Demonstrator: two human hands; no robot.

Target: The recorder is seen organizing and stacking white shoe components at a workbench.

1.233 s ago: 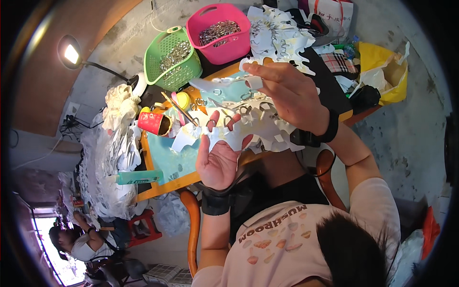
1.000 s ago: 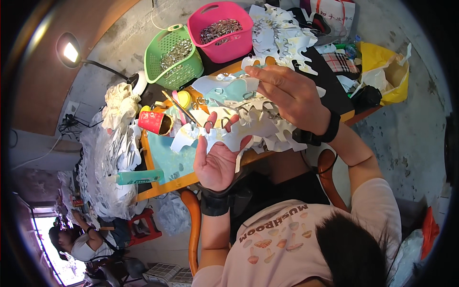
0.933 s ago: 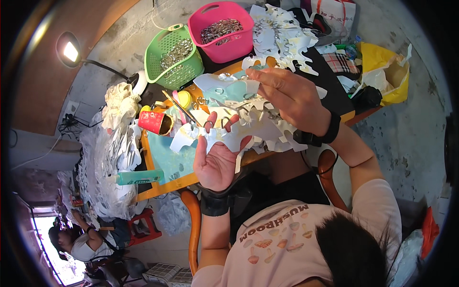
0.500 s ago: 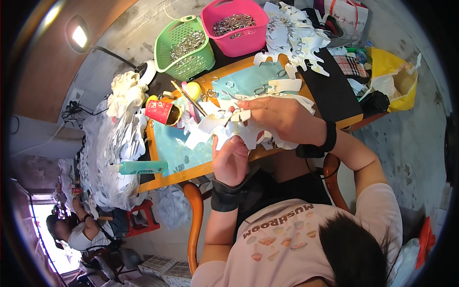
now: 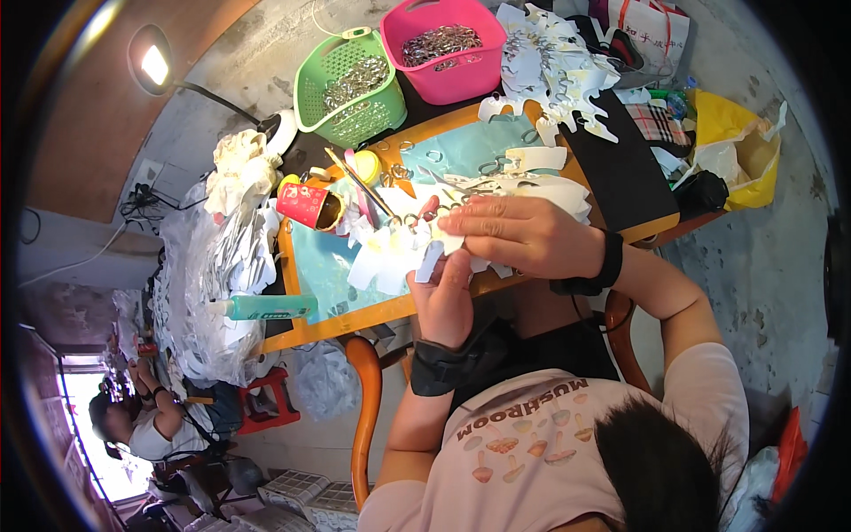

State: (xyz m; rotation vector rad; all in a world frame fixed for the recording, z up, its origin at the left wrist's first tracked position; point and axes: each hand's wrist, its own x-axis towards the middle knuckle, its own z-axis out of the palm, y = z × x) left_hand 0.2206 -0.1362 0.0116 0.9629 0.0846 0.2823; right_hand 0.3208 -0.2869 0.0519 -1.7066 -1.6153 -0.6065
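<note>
Over the table's near edge, my left hand (image 5: 446,301) pinches the edge of a white cut-out piece (image 5: 390,262) between thumb and fingers. My right hand (image 5: 530,235) lies across from it, its fingers closed over another part of the white material, close to the left fingertips. Small metal rings show along the piece beside the right fingertips. More white pieces (image 5: 545,189) lie under and behind the right hand. Scissors (image 5: 443,182) rest just beyond the fingers, partly covered. A slim brush-like stick (image 5: 359,182) leans near a red cup (image 5: 306,206) on its side.
Green (image 5: 350,120) and pink (image 5: 443,66) baskets of metal rings stand at the back, beside a pile of white pieces (image 5: 558,66). A teal bottle (image 5: 269,307) lies at the left edge near plastic-wrapped stacks (image 5: 199,293). A lamp (image 5: 152,66) shines from upper left. Another person (image 5: 160,426) sits far left.
My left hand has shifted right and slightly down, turning the white piece. My right hand's fingers have come down over it, closer to the left. The whole view has shifted slightly.
</note>
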